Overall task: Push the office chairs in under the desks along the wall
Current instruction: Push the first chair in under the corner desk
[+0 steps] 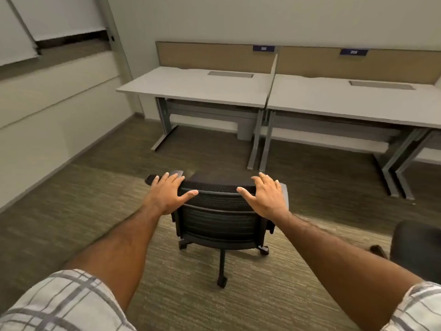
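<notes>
Black mesh covers the back of the wheeled office chair [220, 211], which stands on the striped carpet [71, 211] well out from the desks, its back toward the camera. The left hand [167, 194] and right hand [265, 197] lie flat on the top edge of the backrest, fingers spread, gripping nothing. Beyond stand two pale grey desks [198, 84], side by side against tan partition panels [214, 56]. A second dark chair [417, 249] shows at the right edge.

Open carpet [214, 151] lay across the middle of the frame between the black chair [219, 211] and the left desk [198, 84]. Under that desk the space was free between its grey legs [164, 120]. A second dark chair [417, 249] crowded the lower right.
</notes>
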Tool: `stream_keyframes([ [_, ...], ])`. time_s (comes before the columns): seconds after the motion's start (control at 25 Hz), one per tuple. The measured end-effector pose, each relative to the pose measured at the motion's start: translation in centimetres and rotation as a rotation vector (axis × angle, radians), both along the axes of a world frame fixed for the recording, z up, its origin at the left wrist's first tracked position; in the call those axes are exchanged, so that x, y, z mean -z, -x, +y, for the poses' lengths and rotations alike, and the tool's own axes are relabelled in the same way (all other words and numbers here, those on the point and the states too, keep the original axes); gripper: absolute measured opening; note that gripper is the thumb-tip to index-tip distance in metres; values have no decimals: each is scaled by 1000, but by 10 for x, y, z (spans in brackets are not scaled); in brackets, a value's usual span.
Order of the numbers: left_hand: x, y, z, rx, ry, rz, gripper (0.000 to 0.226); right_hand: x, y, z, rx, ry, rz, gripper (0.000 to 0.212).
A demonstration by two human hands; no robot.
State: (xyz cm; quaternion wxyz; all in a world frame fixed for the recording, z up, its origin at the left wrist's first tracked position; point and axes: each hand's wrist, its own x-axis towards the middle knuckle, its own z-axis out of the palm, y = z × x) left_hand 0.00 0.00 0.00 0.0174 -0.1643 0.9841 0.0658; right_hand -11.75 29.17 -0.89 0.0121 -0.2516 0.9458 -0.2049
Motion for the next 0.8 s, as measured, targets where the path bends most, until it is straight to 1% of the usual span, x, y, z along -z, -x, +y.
stream_keyframes([
  [0.08,-4,14,-14,38,-16,-40,119,-2,8,-10,-17,-136,60,75],
  [0.16,-5,25,-28,77,-16,-65,123,-2,13,-16,-18,-216,73,79],
  [0.32,-8,48,-45,97,-64,-171,120,2,27,-21,-6,-276,174,83],
  [0.4,-10,56,-49,116,-61,-183,122,0,36,-26,-3,-288,211,84],
  [0.56,-9,72,-55,118,-59,-145,124,-1,61,-39,-5,-307,192,83],
  [0.64,-6,81,-58,111,-25,-115,124,0,75,-44,-2,-312,197,82],
  [0.8,-5,107,-72,96,3,-37,123,0,115,-64,-46,-307,184,80],
])
